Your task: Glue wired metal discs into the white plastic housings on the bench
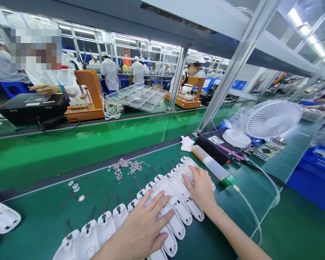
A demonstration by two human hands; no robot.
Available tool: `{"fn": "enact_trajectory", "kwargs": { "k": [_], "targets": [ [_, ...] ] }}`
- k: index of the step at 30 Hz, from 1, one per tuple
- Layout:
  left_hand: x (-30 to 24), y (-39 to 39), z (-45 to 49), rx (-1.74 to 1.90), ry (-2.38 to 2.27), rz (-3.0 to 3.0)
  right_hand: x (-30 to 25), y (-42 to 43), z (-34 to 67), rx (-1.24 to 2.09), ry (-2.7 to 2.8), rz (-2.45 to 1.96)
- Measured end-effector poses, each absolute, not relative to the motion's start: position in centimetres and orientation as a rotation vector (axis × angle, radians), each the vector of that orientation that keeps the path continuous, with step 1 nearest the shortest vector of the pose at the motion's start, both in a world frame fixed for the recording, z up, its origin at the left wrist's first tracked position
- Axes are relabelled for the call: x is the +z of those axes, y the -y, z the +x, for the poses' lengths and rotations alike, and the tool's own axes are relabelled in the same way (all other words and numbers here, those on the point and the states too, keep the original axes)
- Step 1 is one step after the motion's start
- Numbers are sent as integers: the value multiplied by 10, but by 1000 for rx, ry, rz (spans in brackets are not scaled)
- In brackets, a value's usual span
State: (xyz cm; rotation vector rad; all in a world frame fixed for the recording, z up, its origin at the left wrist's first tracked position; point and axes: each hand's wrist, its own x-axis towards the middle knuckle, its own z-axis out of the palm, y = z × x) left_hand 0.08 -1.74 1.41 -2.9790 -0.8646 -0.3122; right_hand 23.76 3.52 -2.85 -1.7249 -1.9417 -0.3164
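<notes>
Now | left hand (144, 225) flat, grip released, on white housings (176, 202) row | right hand (202, 189) likewise, further along

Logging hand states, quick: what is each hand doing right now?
Left hand: open, flat on the row of white plastic housings.
Right hand: open, resting on the same housings.

Left hand (144, 225) flat, fingers spread (palm down); right hand (202, 189) flat, fingers together.

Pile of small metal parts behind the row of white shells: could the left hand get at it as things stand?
Probably yes: the left hand lies flat on the white shells, and only open green mat separates them from the pile of small metal parts.
</notes>
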Motion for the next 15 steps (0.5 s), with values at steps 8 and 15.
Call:
{"fn": "enact_trajectory", "kwargs": {
  "k": [8,15],
  "targets": [
    [4,27,17,-317,1077,-2812,-19,-91,227,-120,2036,-1550],
    [6,18,41,-311,1192,-2765,-22,-113,239,-61,1988,-1526]
  ]
}}
